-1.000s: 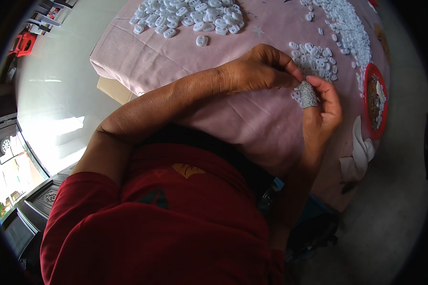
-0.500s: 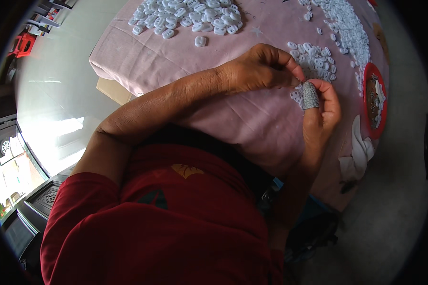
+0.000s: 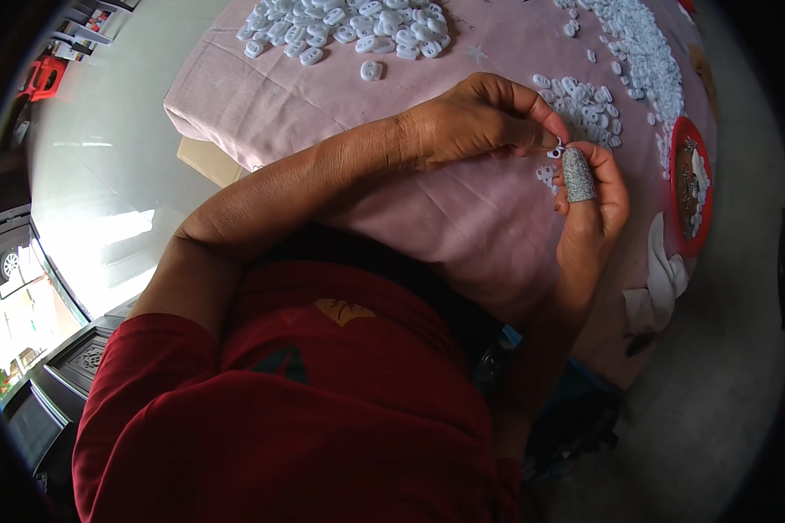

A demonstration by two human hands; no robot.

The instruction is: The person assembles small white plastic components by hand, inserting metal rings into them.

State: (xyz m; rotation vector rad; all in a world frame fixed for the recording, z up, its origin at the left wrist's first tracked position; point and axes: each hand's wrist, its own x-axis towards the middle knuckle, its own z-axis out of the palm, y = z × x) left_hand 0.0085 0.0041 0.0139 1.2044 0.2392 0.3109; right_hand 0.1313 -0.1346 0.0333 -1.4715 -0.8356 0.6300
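Observation:
My left hand [image 3: 480,122] reaches across the pink cloth, its thumb and index finger closed in a pinch. Against those fingertips sits a small white plastic piece with dark holes [image 3: 556,152]. My right hand [image 3: 597,196] meets it from the other side, fingers closed at the same piece, with a grey speckled sleeve [image 3: 578,175] over the thumb. Which fingers bear the piece is partly hidden. Just below the fingertips lie a few small white pieces [image 3: 545,177], half covered by my right hand. Beyond my hands is a heap of small white oval pieces [image 3: 591,112].
Larger white ovals with two openings [image 3: 344,30] are heaped at the far left of the pink-covered table [image 3: 253,105]. A long pile of small white pieces [image 3: 641,57] runs along the far right. Nearby are a red-rimmed tray [image 3: 679,144] and white cloth [image 3: 658,279]. A cardboard box [image 3: 209,163] shows at left.
The small white piece with dark holes now shows between my fingertips, where it was hidden before. My right thumb has turned slightly and sits a little further right. Both hands stay close together.

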